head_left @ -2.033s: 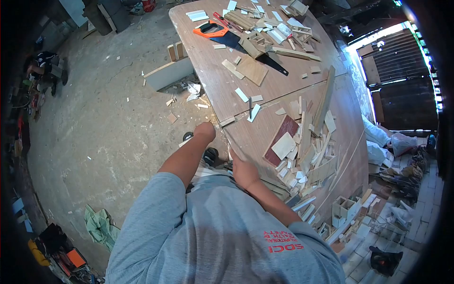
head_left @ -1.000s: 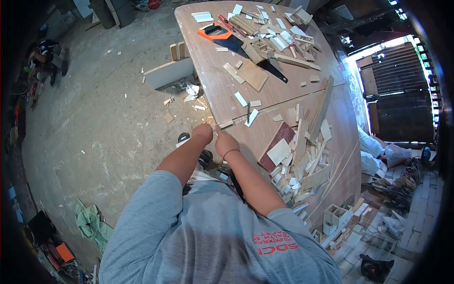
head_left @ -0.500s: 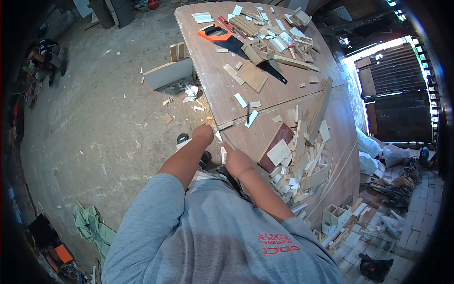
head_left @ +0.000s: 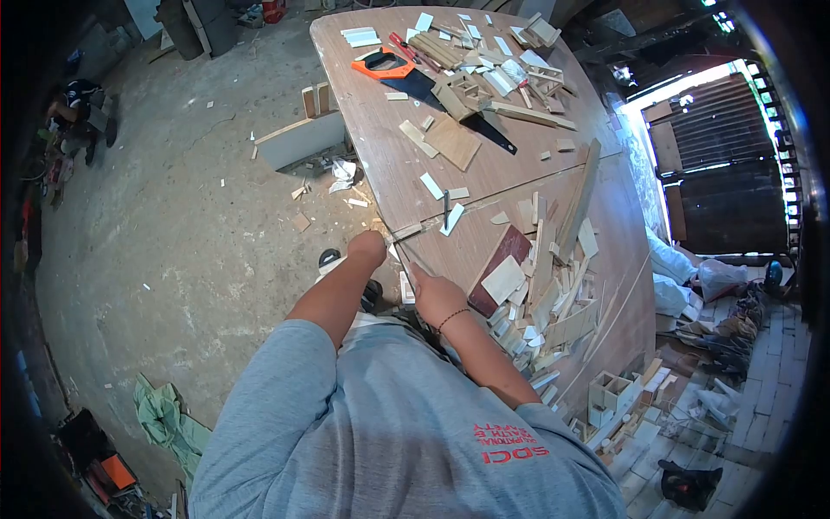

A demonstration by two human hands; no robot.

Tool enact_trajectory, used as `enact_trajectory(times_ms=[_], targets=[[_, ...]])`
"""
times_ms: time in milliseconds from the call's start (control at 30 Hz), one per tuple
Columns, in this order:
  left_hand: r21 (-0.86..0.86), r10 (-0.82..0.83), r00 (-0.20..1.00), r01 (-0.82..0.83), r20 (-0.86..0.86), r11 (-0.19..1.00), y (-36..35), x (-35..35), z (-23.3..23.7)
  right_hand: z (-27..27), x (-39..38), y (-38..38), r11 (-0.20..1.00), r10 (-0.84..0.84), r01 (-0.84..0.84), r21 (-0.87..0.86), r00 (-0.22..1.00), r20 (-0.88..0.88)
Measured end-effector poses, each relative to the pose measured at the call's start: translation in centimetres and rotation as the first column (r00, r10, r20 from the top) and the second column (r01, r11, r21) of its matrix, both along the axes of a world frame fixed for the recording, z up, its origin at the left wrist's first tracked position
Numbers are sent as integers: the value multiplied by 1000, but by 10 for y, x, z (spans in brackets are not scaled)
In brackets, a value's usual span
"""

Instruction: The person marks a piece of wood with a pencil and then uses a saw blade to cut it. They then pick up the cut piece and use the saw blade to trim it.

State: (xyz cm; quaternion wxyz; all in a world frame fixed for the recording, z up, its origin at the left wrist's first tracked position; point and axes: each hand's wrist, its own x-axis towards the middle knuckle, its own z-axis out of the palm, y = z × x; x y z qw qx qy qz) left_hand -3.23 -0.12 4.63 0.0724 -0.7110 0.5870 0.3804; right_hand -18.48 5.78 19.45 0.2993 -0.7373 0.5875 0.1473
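Note:
My left hand [head_left: 367,248] is closed in a fist at the table's near left edge. Its knuckles meet the end of a small wood strip [head_left: 406,232], which lies over that edge. Closed too, my right hand [head_left: 439,300] is just right of it and lower, gripping a thin-bladed tool [head_left: 400,257]. The narrow dark blade points up and left toward the strip; its handle is hidden inside my fist. A pale piece [head_left: 406,287] shows below the blade, left of my right hand. On the table beyond are a pen-like dark stick [head_left: 446,209] and white offcuts [head_left: 430,186].
The wooden table [head_left: 380,156] carries an orange-handled handsaw [head_left: 484,131], heaped wood scraps [head_left: 553,303] and a dark red board [head_left: 500,270]. A grey panel [head_left: 303,143] stands on the floor beside it. Another person [head_left: 82,108] sits at far left. Green cloth [head_left: 164,415] lies on the floor.
My right hand has shifted slightly right, away from the left one, and more of the blade shows. My left hand stays by the strip. The whole view has shifted a little.

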Motion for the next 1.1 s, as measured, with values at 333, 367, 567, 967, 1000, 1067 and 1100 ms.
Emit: enact_trajectory(times_ms=[333,367,567,967,1000,1067,1100], targets=[[44,-14,1000,14,13,999,-3,0,-1,-37,18,-33,996,84,-84,33,996,-26],[42,-3,1000,3,9,999,-3,1,-1,-28,16,-34,994,101,-100,49,995,-18],[17,-12,1000,12,-2,1000,-2,1,-10,-31,5,-21,995,101,-101,13,995,-15],[31,-4,1000,3,20,999,-2,2,-22,-76,24,-46,999,49,-48,-10,996,77],[28,5,1000,-5,25,1000,-3,3,-20,-73,25,-52,998,58,-57,-13,995,81],[15,15,1000,-16,22,1000,0,3,-18,-65,22,-60,984,164,-166,61,986,37],[11,14,1000,-14,24,1000,-1,3,-15,-50,21,-59,985,162,-164,57,986,38]])
